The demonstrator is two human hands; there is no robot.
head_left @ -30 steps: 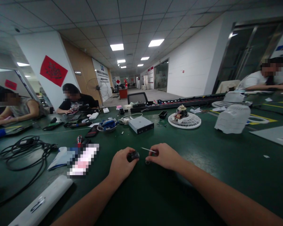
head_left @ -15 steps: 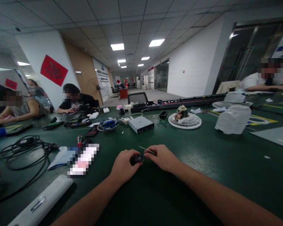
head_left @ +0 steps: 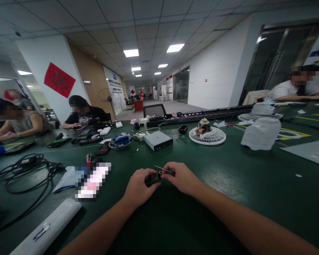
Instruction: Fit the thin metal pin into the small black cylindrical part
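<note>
In the head view, my left hand (head_left: pixel 138 185) is closed round a short black cylinder (head_left: pixel 156 177), which lies on its side with one end facing right. My right hand (head_left: pixel 180 177) is closed on a thin metal rod (head_left: pixel 162 168) that sticks out to the left, above the cylinder. Its kind is too small to make out. The fingertips of my right hand are at the cylinder's right end. Both hands are over the green table (head_left: pixel 210 209). Beyond them lies a grey optical disc drive (head_left: pixel 158 141).
A white fan grille with a motor (head_left: pixel 207 136) and a white plastic housing (head_left: pixel 262 134) stand to the right. On the left are coiled black cables (head_left: pixel 29 168), a screwdriver (head_left: pixel 88 159) and a long white case (head_left: pixel 49 226). Several people sit around the table.
My right hand has come slightly left, so its fingertips now meet the cylinder's end. The rod has moved with it. My left hand keeps its hold.
</note>
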